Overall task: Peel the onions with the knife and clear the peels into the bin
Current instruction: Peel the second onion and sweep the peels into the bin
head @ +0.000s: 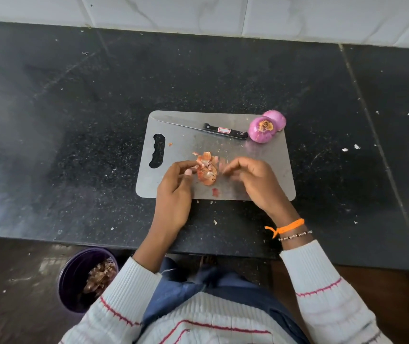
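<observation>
A grey cutting board [268,170] lies on the black counter. A pile of orange onion peels [206,167] sits near its front edge. My left hand [177,184] touches the pile's left side with curled fingers. My right hand [250,178] is cupped at the pile's right side, fingers blurred. A black-handled knife [224,131] lies untouched at the back of the board. Two peeled purple onions [263,129] rest at the board's far right corner. A dark purple bin [87,279] with peels inside stands on the floor at lower left.
The black counter [74,145] is speckled with small white scraps. A white tiled wall [198,13] runs along the back. A loose peel scrap [215,192] lies on the board near its front edge.
</observation>
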A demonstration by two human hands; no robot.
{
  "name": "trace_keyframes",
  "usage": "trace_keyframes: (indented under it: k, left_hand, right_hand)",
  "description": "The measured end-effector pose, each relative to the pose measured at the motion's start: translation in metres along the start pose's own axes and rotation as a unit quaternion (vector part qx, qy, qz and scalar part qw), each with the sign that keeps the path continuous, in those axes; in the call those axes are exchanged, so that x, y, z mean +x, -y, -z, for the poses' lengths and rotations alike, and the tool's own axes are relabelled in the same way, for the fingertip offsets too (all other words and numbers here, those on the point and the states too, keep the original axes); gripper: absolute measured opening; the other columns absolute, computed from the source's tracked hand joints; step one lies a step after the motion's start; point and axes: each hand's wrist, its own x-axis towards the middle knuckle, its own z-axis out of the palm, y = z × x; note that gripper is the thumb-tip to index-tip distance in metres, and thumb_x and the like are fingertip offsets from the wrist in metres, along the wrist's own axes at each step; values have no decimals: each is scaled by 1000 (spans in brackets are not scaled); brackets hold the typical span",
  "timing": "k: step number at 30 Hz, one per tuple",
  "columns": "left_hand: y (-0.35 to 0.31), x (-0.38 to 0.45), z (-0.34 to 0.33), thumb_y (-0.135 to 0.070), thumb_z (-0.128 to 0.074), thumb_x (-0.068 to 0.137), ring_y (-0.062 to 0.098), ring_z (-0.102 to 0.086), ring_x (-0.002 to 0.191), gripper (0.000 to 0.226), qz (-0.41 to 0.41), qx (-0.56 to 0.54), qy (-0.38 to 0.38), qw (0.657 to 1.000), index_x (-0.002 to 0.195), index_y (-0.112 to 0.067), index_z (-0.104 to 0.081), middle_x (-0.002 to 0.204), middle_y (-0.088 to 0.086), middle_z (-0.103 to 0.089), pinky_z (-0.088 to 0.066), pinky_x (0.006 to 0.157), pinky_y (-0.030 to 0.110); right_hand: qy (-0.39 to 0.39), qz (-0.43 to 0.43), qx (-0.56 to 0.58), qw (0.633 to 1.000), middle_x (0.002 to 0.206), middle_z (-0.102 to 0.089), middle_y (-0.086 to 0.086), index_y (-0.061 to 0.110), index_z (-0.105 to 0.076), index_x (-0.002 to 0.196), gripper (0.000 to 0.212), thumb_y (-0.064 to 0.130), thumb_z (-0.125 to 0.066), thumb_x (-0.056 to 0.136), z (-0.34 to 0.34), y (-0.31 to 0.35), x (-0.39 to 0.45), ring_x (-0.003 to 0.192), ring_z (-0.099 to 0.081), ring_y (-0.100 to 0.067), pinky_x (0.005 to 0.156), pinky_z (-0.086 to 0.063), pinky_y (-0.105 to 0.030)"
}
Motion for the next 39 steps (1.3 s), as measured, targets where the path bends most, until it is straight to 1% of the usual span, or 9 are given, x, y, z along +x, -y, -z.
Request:
trace_keyframes:
  k: [2, 7, 13, 18, 22, 25, 28, 33, 39]
  left_hand:
    - [1, 1, 2, -12, -40, 99, 7, -56, 94, 22, 9, -5, -8, 1000, 104, -21, -59, 102, -7, -63, -44, 87, 25]
    - [4, 4, 4, -13, -40, 99, 11, -56, 93, 21, 26, -14, -20, 999, 103, -24, -58, 101, -2, -64, -47, 92, 38]
    - [2, 4, 4, -15, -40, 99, 13, -57, 95, 20, 40, -18, -32, 999, 105, -23, -57, 102, -5, -63, -48, 94, 42]
    - [2, 6, 5, -15, -39, 99, 20, -58, 95, 20, 45, -23, -45, 998, 109, -22, -56, 106, 0, -61, -50, 88, 46]
    - [-2, 3, 7, -15, -43, 97, 10, -54, 90, 19, 21, 16, -34, 999, 108, -20, -58, 105, -4, -60, -40, 82, 28]
    - [3, 1, 13, -29, -41, 93, 22, -48, 114, 34, -70, 208, -52, 974, 119, -14, -56, 120, 2, -54, -29, 96, 23]
    - [9, 2, 14, -61, -9, 85, 23, 0, 146, 82, -68, 365, -11, 928, 146, -9, -25, 156, 9, -17, 16, 111, 29]
    - [15, 7, -2, -78, 29, 62, 16, 35, 137, 103, -72, 438, 100, 890, 145, -17, 17, 154, 0, 25, 37, 100, 30]
    - [4, 18, -8, -82, 19, 66, 8, 29, 139, 104, -86, 371, 100, 919, 149, -21, 8, 152, -12, 20, 28, 106, 27]
  right_hand:
    - [0, 18, 46, 999, 84, -68, -6, 13, -60, 66, 47, -22, -31, 77, -1, 6, 1, 80, -66, -9, 71, -51, -17]
    - [313, -132, 36, 940, 81, -67, -17, 3, -53, 60, 42, -22, -27, 80, -16, 3, -16, 69, -67, -17, 66, -56, -22]
    - [-14, -55, 163, 985, 92, -69, -11, 3, -58, 62, 42, -20, -30, 82, -29, 3, 10, 89, -68, -17, 79, -55, -23]
    - [132, -126, 130, 975, 93, -68, -24, 3, -56, 61, 43, -17, -28, 86, -42, 8, 7, 79, -68, -25, 73, -58, -27]
    - [-56, -74, 178, 980, 87, -68, -9, 5, -62, 72, 38, -16, -34, 86, -38, 12, 13, 86, -66, -18, 80, -55, -22]
    - [-137, 42, -64, 988, 98, -66, 1, 8, -66, 92, 34, -11, -39, 86, -19, 4, -6, 98, -62, -14, 90, -50, -24]
    - [-113, 20, -446, 888, 146, -38, -16, 1, -42, 137, 45, 19, -39, 96, -13, -20, -26, 140, -26, -34, 115, -14, -42]
    - [25, -12, -511, 859, 153, 25, -11, 8, 11, 147, 92, 67, 15, 77, -30, -24, -16, 137, 32, -30, 106, 24, -45]
    - [-65, 60, -351, 932, 158, -8, -11, 3, -14, 148, 56, 13, -39, 98, -25, -1, 12, 146, -4, -22, 113, -3, -24]
